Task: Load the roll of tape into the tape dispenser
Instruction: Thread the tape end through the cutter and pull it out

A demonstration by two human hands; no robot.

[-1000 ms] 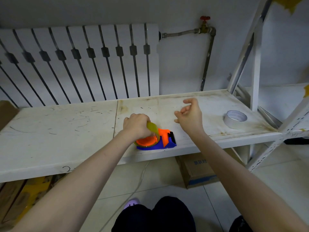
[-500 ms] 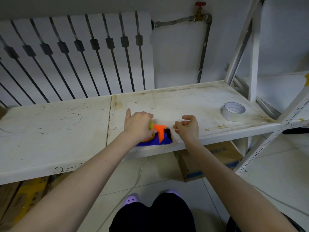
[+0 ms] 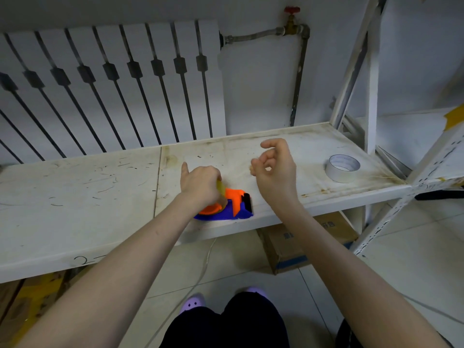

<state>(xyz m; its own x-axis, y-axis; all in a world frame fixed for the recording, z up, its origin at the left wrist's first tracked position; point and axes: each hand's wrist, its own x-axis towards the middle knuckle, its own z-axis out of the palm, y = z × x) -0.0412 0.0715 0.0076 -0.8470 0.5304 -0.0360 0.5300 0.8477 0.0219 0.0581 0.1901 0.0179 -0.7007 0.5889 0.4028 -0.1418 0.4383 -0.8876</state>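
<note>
A blue and orange tape dispenser (image 3: 233, 205) sits near the front edge of the white shelf (image 3: 100, 192). My left hand (image 3: 199, 183) presses down on its rear part, where a yellowish roll of tape (image 3: 221, 188) peeks out under the fingers. My right hand (image 3: 275, 169) hovers above and to the right of the dispenser with loosely curled fingers, and whether it pinches anything I cannot tell. A second, white roll of tape (image 3: 342, 168) lies flat on the shelf at the right.
A white radiator (image 3: 113, 84) and a pipe with a red valve (image 3: 292, 11) stand behind the shelf. A white rack upright (image 3: 371, 79) rises at the right. A cardboard box (image 3: 301, 242) sits on the tiled floor under the shelf.
My right hand has lifted from the dispenser's front end and moved up and to the right. My left hand stays on the dispenser.
</note>
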